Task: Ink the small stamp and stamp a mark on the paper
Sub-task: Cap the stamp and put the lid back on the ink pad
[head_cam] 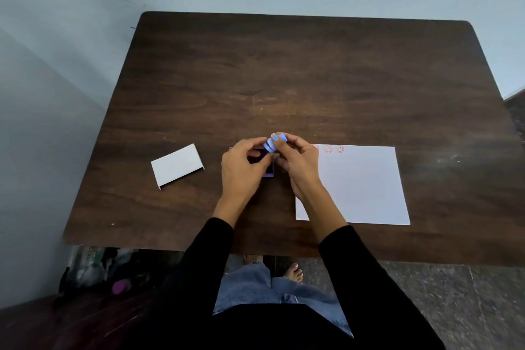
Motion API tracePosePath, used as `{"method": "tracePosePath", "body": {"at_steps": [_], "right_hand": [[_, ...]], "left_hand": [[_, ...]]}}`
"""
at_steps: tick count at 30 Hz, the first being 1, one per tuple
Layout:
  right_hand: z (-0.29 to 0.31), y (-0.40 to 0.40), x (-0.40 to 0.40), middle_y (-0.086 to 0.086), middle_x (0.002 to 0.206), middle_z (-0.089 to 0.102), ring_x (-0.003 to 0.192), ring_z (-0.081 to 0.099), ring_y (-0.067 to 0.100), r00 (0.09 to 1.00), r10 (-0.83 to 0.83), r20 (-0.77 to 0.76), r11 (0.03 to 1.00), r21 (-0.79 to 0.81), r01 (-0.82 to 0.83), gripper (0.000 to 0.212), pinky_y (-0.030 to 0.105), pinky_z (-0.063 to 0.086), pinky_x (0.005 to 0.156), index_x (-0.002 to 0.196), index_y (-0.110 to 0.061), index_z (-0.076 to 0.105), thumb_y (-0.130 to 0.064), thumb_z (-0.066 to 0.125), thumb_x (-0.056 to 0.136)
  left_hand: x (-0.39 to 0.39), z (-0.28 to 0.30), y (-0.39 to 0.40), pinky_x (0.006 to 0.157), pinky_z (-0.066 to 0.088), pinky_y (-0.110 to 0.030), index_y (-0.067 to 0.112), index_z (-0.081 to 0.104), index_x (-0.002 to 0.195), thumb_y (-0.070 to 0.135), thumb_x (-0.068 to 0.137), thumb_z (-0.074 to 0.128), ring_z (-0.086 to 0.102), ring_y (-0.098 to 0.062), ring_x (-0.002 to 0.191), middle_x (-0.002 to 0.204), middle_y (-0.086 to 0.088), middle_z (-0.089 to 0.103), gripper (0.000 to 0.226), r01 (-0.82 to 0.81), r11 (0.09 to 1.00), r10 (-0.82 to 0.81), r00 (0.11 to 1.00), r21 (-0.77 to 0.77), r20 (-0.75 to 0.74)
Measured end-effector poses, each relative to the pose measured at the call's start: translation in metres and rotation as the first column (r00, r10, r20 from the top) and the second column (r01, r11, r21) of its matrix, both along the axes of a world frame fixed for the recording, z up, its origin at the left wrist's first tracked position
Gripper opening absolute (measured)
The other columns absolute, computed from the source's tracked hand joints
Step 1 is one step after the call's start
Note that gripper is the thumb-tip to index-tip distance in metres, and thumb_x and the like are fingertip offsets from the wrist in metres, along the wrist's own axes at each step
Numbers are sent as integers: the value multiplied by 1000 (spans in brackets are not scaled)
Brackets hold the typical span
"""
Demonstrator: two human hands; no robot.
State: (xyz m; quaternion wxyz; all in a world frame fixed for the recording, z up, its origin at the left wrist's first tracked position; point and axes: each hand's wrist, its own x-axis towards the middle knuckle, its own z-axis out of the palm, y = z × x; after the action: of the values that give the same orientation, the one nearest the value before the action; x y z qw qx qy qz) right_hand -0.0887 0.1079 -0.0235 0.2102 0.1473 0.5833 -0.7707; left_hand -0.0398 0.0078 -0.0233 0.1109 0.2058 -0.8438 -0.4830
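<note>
My right hand (295, 162) grips a small light-blue stamp (273, 143) by its fingertips, just above the table near its front middle. My left hand (241, 168) rests on a purple ink pad (264, 163) with a dark inked face, fingers around its edges, thumb tip close to the stamp. The pad is mostly hidden under both hands. A white paper (360, 185) lies to the right; red smiley marks (334, 149) run along its top left edge. My right wrist covers the paper's near left corner.
A white lid or box cover (177, 165) lies on the dark wooden table (284, 80) left of the hands. A pale wall stands behind and to the left. Below the table's front edge are my legs, feet and some dark bags at the left.
</note>
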Motion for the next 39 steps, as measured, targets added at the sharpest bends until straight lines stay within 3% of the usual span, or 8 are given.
{"method": "tracePosePath", "body": {"at_steps": [7, 17, 19, 21, 25, 29, 35, 39], "right_hand": [[0, 3, 1, 11, 95, 69, 90, 68, 20, 999, 36, -8, 999, -8, -37, 26, 24, 58, 69, 107, -6, 62, -6, 67, 82], [5, 13, -2, 13, 97, 69, 94, 68, 23, 989, 148, 19, 989, -6, -148, 26, 33, 58, 78, 104, -4, 62, -3, 68, 79], [6, 16, -4, 16, 102, 68, 95, 67, 24, 978, 210, -11, 976, 58, -209, 25, 36, 58, 80, 104, -5, 62, -4, 68, 80], [8, 19, -6, 16, 102, 68, 94, 68, 23, 961, 261, -90, 951, 193, -240, 24, 36, 58, 79, 102, -7, 63, -5, 70, 79], [8, 23, -6, 1, 94, 67, 88, 63, 12, 890, 348, -296, 810, 573, -126, 20, 16, 51, 72, 96, -13, 64, -9, 72, 78], [3, 27, -1, 4, 102, 67, 93, 55, 11, 816, 489, -308, 668, 734, -123, 18, 17, 41, 73, 96, -13, 63, -6, 68, 81], [-10, 24, 7, 6, 101, 69, 95, 58, 19, 767, 576, -284, 560, 821, -116, 19, 28, 44, 76, 95, -15, 63, -6, 67, 79], [-13, 24, 9, 6, 107, 68, 100, 58, 20, 776, 571, -268, 561, 818, -130, 21, 24, 42, 79, 100, -15, 62, -7, 67, 80]], "left_hand": [[2, 2, -1, 76, 52, -15, 13, 69, 105, 13, 73, 77, 68, -6, 78, 93, 4, 72, 33, 2, 991, 1, 1000, 131, -20], [5, 0, 1, 76, 56, -21, 9, 71, 103, 8, 74, 76, 68, -5, 80, 93, -4, 72, 30, -5, 993, 11, 999, 121, -48], [7, 0, 0, 80, 56, -28, 12, 71, 104, 12, 73, 78, 67, -7, 84, 94, -2, 72, 31, 8, 996, -5, 999, 83, -37], [5, 1, -4, 92, 50, -38, 19, 68, 110, 22, 71, 79, 60, -12, 101, 105, 1, 69, 40, 78, 994, -76, 997, -78, 21], [3, 2, -21, 112, 13, -42, 27, 37, 140, 48, 58, 82, 11, -21, 143, 151, -1, 31, 95, 307, 854, -171, 928, -420, 331], [10, -8, -37, 114, -4, -51, 31, 34, 141, 54, 53, 83, -15, -26, 143, 158, -9, 4, 104, 368, 835, -140, 862, -410, 488], [11, -16, -43, 113, -1, -54, 36, 40, 137, 52, 68, 75, -10, -29, 144, 158, -10, 8, 79, 338, 862, -130, 869, -379, 478], [13, -16, -45, 113, 1, -55, 38, 39, 137, 49, 69, 76, -8, -29, 144, 158, -9, 9, 78, 317, 880, -123, 872, -354, 475]]}}
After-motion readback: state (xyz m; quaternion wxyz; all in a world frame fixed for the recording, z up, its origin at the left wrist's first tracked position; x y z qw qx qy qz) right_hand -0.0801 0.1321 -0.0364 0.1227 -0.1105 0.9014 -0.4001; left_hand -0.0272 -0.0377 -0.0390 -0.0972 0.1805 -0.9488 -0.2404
